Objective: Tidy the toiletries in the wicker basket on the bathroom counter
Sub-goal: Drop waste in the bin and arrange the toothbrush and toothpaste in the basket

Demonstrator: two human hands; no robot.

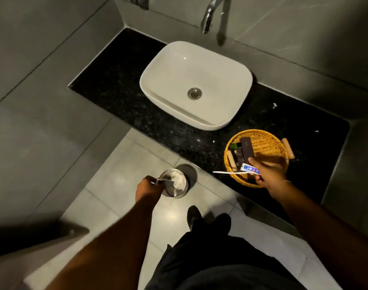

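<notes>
Two hands busy: right hand (269,172) is clamped on a toothbrush (229,172) and small tube (249,168) over the wicker basket (262,141) at the table (116,91) edge; left hand (146,186) pinches a wrapper (164,181) above the floor bin (174,186). Risks: the toothbrush overhangs the edge w/ a loose grip, so it could slip to the floor; a nudge could tip the basket off.

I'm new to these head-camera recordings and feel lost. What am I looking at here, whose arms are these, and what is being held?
There is one picture, from a camera on a person's head, looking down. The arms are that person's own. A white sink sits on a black counter, with a wicker basket of dark toiletry boxes beside it. The right hand holds a white toothbrush and a small toothpaste tube over the basket. The left hand holds a small wrapper-like scrap over a metal bin on the floor.
</notes>
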